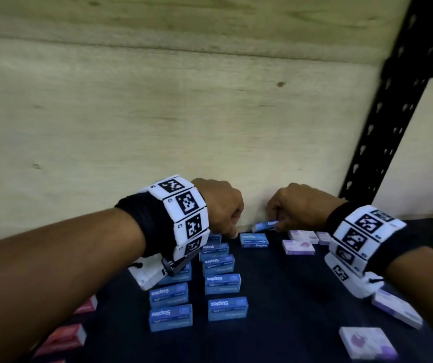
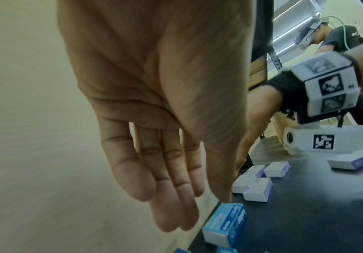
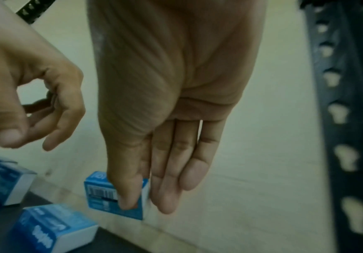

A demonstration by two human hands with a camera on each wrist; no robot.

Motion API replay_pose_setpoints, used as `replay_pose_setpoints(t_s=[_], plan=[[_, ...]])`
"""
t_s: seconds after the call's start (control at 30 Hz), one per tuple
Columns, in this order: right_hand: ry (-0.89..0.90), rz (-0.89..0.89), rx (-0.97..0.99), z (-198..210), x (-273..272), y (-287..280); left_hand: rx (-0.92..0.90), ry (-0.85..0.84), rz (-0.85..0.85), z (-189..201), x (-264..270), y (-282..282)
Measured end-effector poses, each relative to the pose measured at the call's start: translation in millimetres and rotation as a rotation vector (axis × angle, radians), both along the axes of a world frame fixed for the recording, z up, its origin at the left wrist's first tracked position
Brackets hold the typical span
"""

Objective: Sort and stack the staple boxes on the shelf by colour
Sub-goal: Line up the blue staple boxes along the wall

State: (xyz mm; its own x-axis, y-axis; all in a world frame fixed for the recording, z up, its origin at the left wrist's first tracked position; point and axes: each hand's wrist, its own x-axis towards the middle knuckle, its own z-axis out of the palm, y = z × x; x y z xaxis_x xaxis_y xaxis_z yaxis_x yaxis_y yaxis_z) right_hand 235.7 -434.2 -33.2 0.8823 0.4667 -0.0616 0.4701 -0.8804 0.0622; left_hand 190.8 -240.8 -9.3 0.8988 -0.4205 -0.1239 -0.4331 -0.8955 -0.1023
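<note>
One blue staple box point(image 3: 96, 196) — small, stiff, probably dense — is pinched at one end by the right hand point(image 1: 299, 205), thumb against fingers point(image 3: 169, 188); the left hand point(image 1: 219, 205) hangs loosely curled, empty.

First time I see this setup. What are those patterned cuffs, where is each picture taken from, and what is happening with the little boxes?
No machine here: a person works bare-handed. The white cuffs with black square markers carry small cameras. One picture comes from a head camera; the other two look along each palm from the wrists. On the dark shelf surface lie rows of small blue cardboard staple boxes, white-and-purple boxes to the right and red boxes to the left. The right hand pinches one blue box, tilted, near the pale wooden back wall. The left hand holds nothing.
</note>
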Motion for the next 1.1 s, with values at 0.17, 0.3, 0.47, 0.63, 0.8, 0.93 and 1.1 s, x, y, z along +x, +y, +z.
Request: replay_pose_setpoints(t_s=[0.17,0.3,0.47,0.63,0.8,0.93,1.1], plan=[[0.056,-0.047,-0.021,19.6,-16.9,-32.8,-0.028,0.091,-0.041,-0.6,17.2,-20.0],[0.113,-0.095,-0.043,19.5,-29.2,-55.6,-0.023,0.149,-0.092,-5.7,31.7,-37.6],[0.138,-0.126,-0.051,8.1,-31.5,-73.8,0.048,0.214,-0.115,-11.3,42.5,-55.7],[0.194,-0.107,-0.023,4.8,-33.5,-77.2,0.141,0.239,-0.185,-13.4,43.6,-66.8],[0.190,-0.120,-0.069,3.2,-33.9,-75.7,0.173,0.314,-0.249,-13.4,45.4,-68.0],[0.245,-0.144,-0.004,3.6,-36.8,-77.8,0.077,0.300,-0.246,-13.6,42.8,-61.8],[0.308,-0.126,0.060,10.7,-49.3,-75.4,-0.080,0.236,-0.193,-2.9,32.6,-48.3]])
